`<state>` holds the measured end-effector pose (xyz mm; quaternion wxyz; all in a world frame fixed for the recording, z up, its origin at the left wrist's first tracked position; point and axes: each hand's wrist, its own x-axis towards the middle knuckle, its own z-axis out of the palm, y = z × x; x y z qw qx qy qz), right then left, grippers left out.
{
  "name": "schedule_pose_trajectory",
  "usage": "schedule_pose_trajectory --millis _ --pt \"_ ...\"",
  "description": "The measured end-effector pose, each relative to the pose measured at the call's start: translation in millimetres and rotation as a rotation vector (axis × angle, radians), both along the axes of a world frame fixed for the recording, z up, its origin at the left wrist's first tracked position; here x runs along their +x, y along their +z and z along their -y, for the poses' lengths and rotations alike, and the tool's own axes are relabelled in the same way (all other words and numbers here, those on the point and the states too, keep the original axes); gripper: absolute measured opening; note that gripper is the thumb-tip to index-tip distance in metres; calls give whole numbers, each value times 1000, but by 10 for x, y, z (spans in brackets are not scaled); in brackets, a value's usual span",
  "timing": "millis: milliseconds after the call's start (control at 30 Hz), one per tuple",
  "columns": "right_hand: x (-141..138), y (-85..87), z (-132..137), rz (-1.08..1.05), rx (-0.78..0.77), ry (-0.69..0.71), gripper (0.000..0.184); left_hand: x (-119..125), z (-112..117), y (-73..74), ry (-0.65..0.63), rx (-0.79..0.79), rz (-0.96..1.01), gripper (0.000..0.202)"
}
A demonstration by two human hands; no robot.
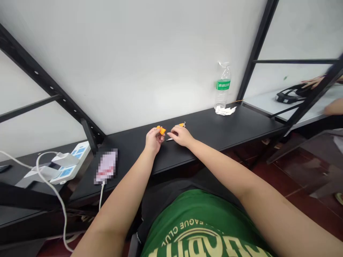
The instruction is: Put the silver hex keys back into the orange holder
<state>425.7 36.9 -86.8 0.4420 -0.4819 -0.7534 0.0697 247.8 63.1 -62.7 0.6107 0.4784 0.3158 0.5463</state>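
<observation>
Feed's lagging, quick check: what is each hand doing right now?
Left hand: closed on a small orange piece.
Right hand: fingertips at a thin metal piece on the table; whether it grips cannot be told.

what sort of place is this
Probably a shared workroom: a black bench set in metal racking, where the left hand pinches an orange part, a power strip with chargers, and another person's hand by a headset in the next bay.

Small orange piece (162,131) in left grip (153,140)
</observation>
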Motion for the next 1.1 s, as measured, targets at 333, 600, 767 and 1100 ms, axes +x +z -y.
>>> schedule_pose_trajectory --millis 333,600,767,1100 --pt "20 -6 -20 -188 -62 106 16 2 7 -73 13 113 -226 29" --pt "-35 30 -8 -171 -36 48 29 1 -8 -94 7 159 -324 27" --pt "-16 -34 -55 -134 -54 47 20 -10 -10 -100 34 224 -441 22" --pt "104 -46 -159 -65 -183 -201 30 -132 -13 -79 227 396 -764 10"
